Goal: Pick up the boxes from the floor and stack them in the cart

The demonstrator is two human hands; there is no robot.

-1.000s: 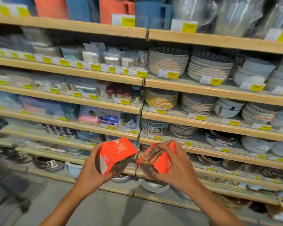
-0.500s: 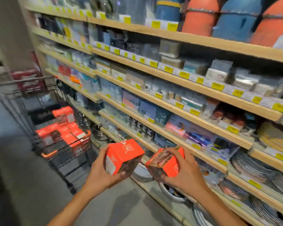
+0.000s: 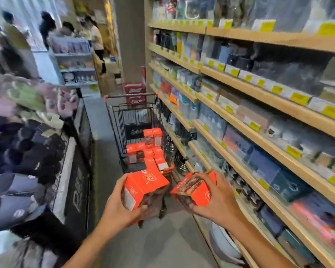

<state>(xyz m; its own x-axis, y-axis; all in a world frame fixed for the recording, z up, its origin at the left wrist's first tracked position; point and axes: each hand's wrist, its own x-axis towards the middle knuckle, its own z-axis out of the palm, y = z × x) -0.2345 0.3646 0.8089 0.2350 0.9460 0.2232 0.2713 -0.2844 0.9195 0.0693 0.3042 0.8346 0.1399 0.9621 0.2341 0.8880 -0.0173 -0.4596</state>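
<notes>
Several orange boxes (image 3: 150, 151) already lie stacked in the cart (image 3: 135, 120) ahead of the hands. The left hand (image 3: 118, 207) grips one box (image 3: 143, 188), the right hand (image 3: 219, 202) another (image 3: 195, 188), both yet to be stacked.

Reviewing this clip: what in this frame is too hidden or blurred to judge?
Head view only:
- Print on both held boxes, left and right: motion blur.
- Cart floor and box count: blocked by the boxes in it and the held ones.
- Shelf price tags: blurred.
- Boxes left on the floor: none in view.
</notes>
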